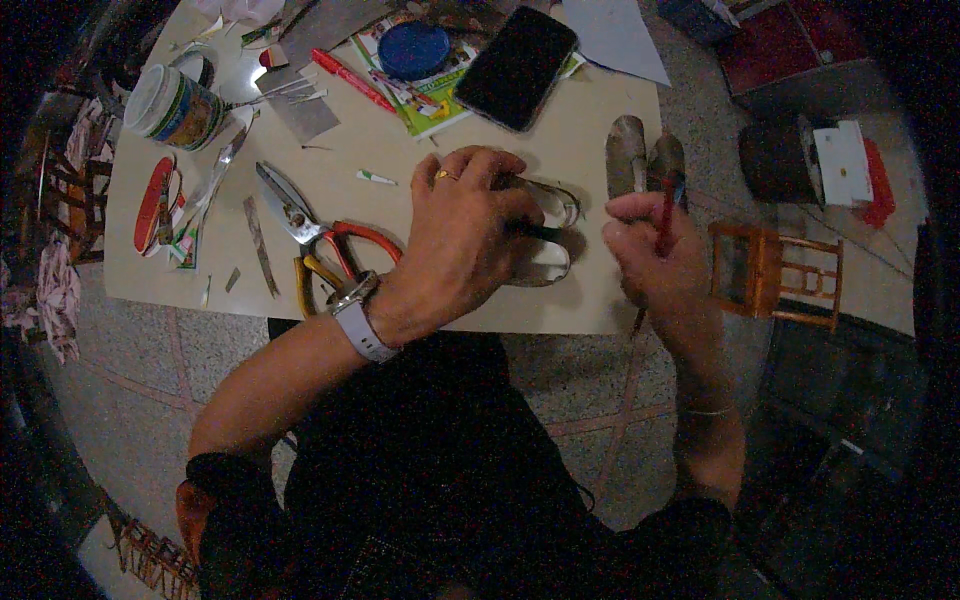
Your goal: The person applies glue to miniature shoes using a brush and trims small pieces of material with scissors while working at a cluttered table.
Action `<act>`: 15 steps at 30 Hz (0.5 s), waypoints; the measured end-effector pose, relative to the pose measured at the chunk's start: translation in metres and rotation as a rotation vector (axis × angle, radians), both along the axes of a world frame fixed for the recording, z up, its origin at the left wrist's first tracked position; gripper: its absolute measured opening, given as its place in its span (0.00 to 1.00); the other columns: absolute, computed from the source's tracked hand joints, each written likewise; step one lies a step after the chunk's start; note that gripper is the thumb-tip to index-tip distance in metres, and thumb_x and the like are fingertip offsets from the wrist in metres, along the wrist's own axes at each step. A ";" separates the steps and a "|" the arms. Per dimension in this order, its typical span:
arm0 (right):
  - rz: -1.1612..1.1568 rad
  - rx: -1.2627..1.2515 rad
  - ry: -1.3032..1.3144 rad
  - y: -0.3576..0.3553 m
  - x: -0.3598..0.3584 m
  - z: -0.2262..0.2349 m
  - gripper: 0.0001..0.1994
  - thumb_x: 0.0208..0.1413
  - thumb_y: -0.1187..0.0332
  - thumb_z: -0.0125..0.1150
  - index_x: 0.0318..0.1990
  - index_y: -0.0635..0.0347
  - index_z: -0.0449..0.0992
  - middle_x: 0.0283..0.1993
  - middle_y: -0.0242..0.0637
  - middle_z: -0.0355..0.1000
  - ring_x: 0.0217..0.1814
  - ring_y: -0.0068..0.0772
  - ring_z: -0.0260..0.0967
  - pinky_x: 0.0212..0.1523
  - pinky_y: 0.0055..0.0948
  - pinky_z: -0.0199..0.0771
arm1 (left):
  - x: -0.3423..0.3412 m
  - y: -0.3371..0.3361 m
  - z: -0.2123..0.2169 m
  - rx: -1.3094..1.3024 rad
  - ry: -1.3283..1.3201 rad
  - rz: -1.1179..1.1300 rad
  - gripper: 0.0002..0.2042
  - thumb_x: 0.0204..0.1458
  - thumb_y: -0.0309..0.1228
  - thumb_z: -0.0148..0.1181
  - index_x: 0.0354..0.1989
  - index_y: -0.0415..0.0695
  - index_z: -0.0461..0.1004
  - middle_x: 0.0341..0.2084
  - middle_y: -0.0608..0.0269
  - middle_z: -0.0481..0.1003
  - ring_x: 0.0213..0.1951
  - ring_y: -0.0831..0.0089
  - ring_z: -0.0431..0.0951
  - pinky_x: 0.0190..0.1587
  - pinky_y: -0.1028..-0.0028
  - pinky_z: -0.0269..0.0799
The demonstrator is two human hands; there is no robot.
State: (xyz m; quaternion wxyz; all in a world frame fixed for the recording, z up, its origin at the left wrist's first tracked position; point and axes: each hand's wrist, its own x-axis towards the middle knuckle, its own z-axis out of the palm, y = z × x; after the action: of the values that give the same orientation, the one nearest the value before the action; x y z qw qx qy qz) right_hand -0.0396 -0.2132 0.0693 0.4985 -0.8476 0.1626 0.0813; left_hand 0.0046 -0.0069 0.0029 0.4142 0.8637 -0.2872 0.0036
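Observation:
My left hand [465, 215] curls over a pair of pale, rounded, sole-shaped pieces [540, 265] on the table, its fingers closed on them. A dark green strip runs between the two pieces. Their inner ends are hidden under my fingers. My right hand [655, 240] is closed around a slim red stick like a brush or pen [666, 210]. A thin dark end pokes out below that hand, at the table's right edge. Just beyond it lie two grey-brown elongated oval pieces [627, 155], side by side.
Red-handled shears [290, 205] and yellow-handled pliers [305, 285] lie beside my left wrist. A black phone [516, 68], a blue lid [413, 50] and a red marker [352, 80] are farther back. An open plastic tub [172, 106] stands left. A small wooden chair [775, 272] is right of the table.

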 end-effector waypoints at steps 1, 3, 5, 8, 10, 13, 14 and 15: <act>-0.042 0.062 0.029 0.003 0.004 0.016 0.10 0.59 0.63 0.59 0.43 0.57 0.74 0.22 0.20 0.61 0.17 0.12 0.51 0.18 0.18 0.49 | 0.000 0.003 0.001 -0.024 0.004 -0.001 0.10 0.40 0.32 0.68 0.34 0.50 0.80 0.51 0.56 0.69 0.59 0.55 0.64 0.61 0.45 0.50; -0.076 0.324 -0.004 -0.002 0.006 0.037 0.11 0.62 0.59 0.56 0.41 0.58 0.74 0.24 0.22 0.62 0.17 0.14 0.51 0.18 0.19 0.49 | 0.000 0.006 0.002 -0.050 0.012 -0.010 0.10 0.40 0.32 0.68 0.34 0.50 0.80 0.51 0.55 0.70 0.59 0.54 0.64 0.61 0.45 0.50; -0.096 0.613 -0.131 -0.017 0.008 0.051 0.14 0.64 0.56 0.52 0.40 0.58 0.73 0.26 0.25 0.63 0.18 0.16 0.52 0.18 0.19 0.51 | 0.002 0.007 0.002 -0.044 0.022 -0.019 0.10 0.41 0.32 0.67 0.35 0.50 0.81 0.51 0.53 0.70 0.59 0.53 0.64 0.61 0.43 0.49; -0.217 0.631 -0.333 -0.004 0.015 0.073 0.16 0.66 0.54 0.47 0.38 0.59 0.71 0.29 0.31 0.65 0.20 0.20 0.55 0.20 0.20 0.54 | 0.003 0.006 0.008 -0.069 0.037 -0.038 0.10 0.41 0.32 0.67 0.35 0.49 0.81 0.52 0.53 0.70 0.59 0.52 0.64 0.60 0.42 0.49; -0.138 0.581 -0.419 0.000 0.015 0.073 0.16 0.67 0.55 0.46 0.38 0.59 0.70 0.31 0.34 0.66 0.21 0.22 0.58 0.21 0.20 0.57 | 0.003 0.006 0.008 -0.057 0.047 -0.029 0.10 0.42 0.32 0.66 0.35 0.49 0.81 0.52 0.52 0.70 0.59 0.52 0.64 0.60 0.42 0.49; 0.087 0.504 -0.517 0.000 0.008 0.068 0.16 0.68 0.55 0.45 0.37 0.60 0.70 0.33 0.38 0.69 0.23 0.24 0.63 0.24 0.20 0.62 | 0.006 0.005 0.001 -0.020 0.026 -0.034 0.09 0.43 0.32 0.64 0.35 0.50 0.81 0.52 0.53 0.70 0.58 0.52 0.64 0.60 0.42 0.49; 0.131 0.483 -0.543 -0.002 0.008 0.064 0.16 0.68 0.56 0.45 0.37 0.60 0.70 0.34 0.39 0.69 0.24 0.25 0.64 0.24 0.21 0.63 | 0.007 0.005 -0.002 -0.004 0.013 -0.038 0.09 0.44 0.32 0.64 0.35 0.50 0.81 0.52 0.53 0.70 0.58 0.52 0.65 0.59 0.43 0.49; 0.172 0.462 -0.570 -0.005 0.007 0.060 0.16 0.68 0.56 0.45 0.37 0.60 0.70 0.35 0.40 0.70 0.24 0.25 0.65 0.24 0.21 0.65 | 0.008 0.004 0.000 0.004 0.006 -0.046 0.08 0.44 0.32 0.63 0.35 0.51 0.81 0.52 0.53 0.70 0.58 0.53 0.65 0.59 0.43 0.50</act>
State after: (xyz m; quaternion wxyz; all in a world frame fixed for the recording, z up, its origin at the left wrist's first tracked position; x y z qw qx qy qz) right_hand -0.0323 -0.2179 0.1295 0.6931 -0.7120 -0.0769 -0.0819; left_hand 0.0124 -0.0026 0.0025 0.4135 0.8576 -0.3056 -0.0093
